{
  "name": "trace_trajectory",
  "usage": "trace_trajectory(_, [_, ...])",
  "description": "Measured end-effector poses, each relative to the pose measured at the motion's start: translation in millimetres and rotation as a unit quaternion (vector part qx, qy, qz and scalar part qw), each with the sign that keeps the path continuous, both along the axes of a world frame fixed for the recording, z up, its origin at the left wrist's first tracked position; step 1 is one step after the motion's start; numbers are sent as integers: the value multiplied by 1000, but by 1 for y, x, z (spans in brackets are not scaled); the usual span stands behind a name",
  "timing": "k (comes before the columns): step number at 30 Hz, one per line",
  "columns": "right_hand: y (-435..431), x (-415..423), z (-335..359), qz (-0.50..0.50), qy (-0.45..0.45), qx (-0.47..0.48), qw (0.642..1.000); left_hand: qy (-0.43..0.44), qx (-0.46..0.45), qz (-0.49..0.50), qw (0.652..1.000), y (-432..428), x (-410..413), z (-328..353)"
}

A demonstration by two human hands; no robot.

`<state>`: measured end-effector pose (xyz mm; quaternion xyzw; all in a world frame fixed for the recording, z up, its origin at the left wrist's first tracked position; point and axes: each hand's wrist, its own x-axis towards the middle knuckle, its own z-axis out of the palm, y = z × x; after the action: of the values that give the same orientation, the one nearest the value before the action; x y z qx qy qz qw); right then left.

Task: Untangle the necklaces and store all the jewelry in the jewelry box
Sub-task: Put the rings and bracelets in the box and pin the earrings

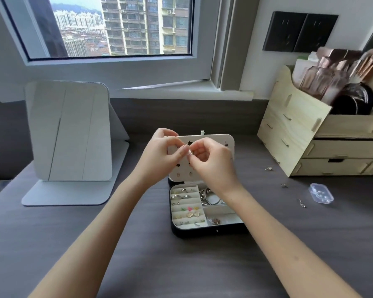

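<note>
An open dark jewelry box [209,231] lies on the grey table, its white lid panel [222,140] standing up behind. The lined tray holds earrings and rings in rows on the left, bangles at the back right and small pieces in the front right compartment. My left hand [162,153] and my right hand [211,160] meet in front of the lid panel and pinch one small shiny piece of jewelry [190,152] between their fingertips. The piece is too small to name. Loose small jewelry pieces [284,185] lie on the table to the right.
A white folding stand mirror [69,134] stands at the left. A wooden drawer organizer [310,134] with cosmetics fills the right back. A small clear plastic case [321,193] lies near it. A window sill runs behind the table.
</note>
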<state>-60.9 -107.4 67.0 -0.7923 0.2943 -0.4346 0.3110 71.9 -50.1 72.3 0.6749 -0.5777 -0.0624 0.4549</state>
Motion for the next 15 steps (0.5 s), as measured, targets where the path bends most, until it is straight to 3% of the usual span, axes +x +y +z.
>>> trace_trajectory(8, [1, 9, -4, -2, 37, -93, 995, -22, -19, -3, 1000, 2, 2, 2])
trace_trajectory(15, [-2, 4, -5, 63, -17, -21, 998, -4, 10, -36, 999, 3, 9, 5])
